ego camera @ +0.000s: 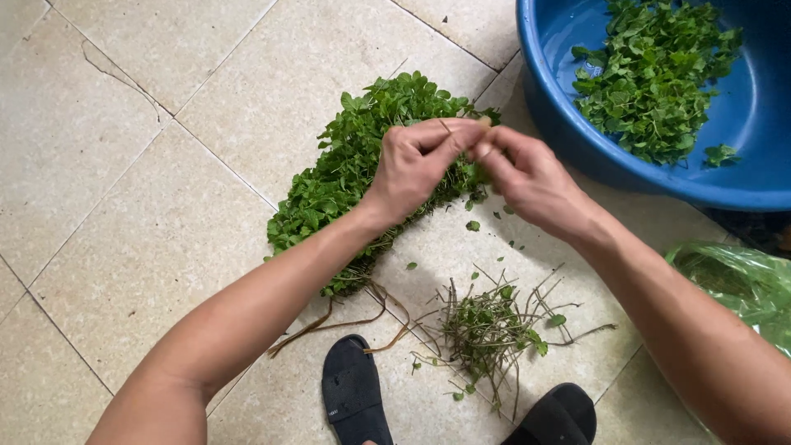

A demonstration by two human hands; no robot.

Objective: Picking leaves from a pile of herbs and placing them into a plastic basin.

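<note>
Green herbs (346,177) lie on tile; left hand (416,165) and right hand (527,177) pinch one stem (482,124) together above them.

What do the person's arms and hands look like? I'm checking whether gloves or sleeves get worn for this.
Both are bare: the left hand and right hand have no gloves, rings or watch, and no sleeves show on either forearm up to the picture's edge.

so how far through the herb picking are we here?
Partly done, by the look of it. Done: picked leaves lie in the blue basin, stripped stems on the floor. In hand: left hand and right hand pinch one sprig between them. Left: a large bunch, bigger than the basin's pile.
</note>
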